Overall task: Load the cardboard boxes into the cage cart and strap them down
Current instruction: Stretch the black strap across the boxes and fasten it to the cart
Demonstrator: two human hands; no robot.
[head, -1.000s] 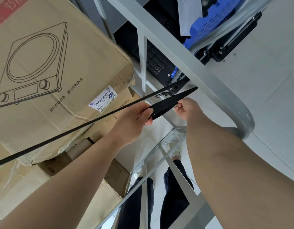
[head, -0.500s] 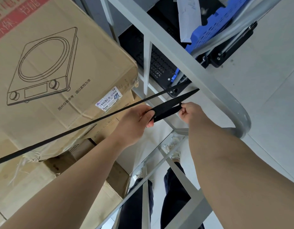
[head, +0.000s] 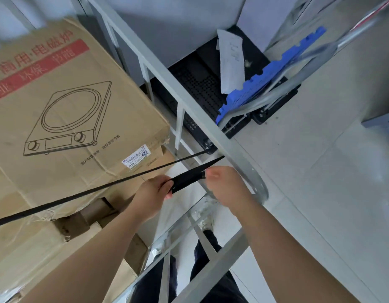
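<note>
The left hand [head: 154, 193] grips the black strap [head: 189, 179] with curled fingers, and the right hand [head: 224, 184] pinches its other end, so the strap spans the gap between them. It lies by the cage cart [head: 232, 154] corner, beside the stacked cardboard boxes [head: 69, 110].

We read this as a stockroom or warehouse: brown cardboard cartons [head: 58, 95] printed with a cooktop drawing stand stacked inside a grey steel cage cart [head: 189, 101], with a black perforated platform trolley [head: 197, 84] and a blue plastic pallet [head: 265, 77] beyond it on pale floor tiles [head: 320, 182].
</note>
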